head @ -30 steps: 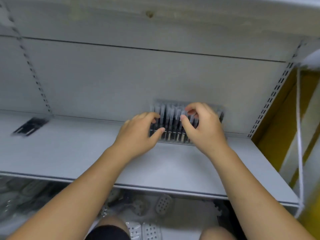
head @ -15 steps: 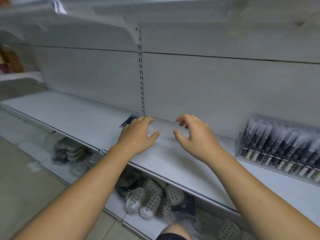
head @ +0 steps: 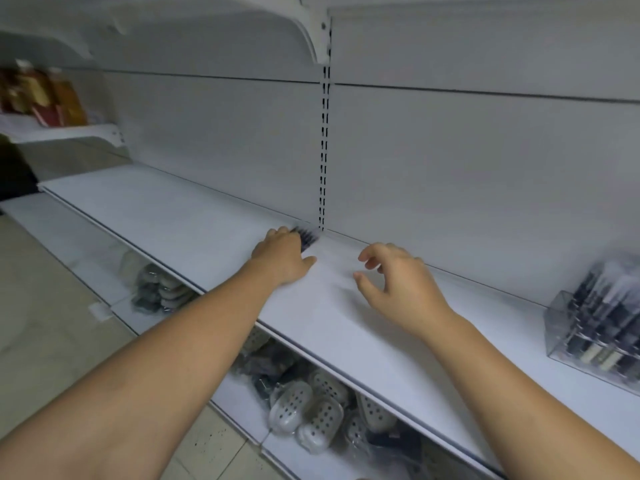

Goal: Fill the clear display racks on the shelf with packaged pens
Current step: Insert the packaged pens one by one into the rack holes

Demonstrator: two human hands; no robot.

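Observation:
A small pile of dark packaged pens (head: pixel 307 235) lies on the white shelf (head: pixel 207 230), against the back wall by the slotted upright. My left hand (head: pixel 282 255) reaches over them; its fingertips touch the near end of the pile and the thumb sticks out sideways. Hovering just above the shelf to the right is my right hand (head: pixel 398 282), with loosely curled fingers and nothing in it. At the far right stands a clear display rack (head: pixel 557 327) with several upright packaged pens (head: pixel 602 306) in it.
A slotted upright (head: pixel 324 140) runs up the back panel behind the pens. The lower shelf holds grey perforated plastic items (head: pixel 304 410) in bags. A side shelf at the far left carries coloured packages (head: pixel 38 95). Tiled floor (head: pixel 41 306) lies at lower left.
Both hands have left the filled rack and moved left along the shelf. The view swung left, so the rack now sits at the right edge. My left hand has reached the loose pens.

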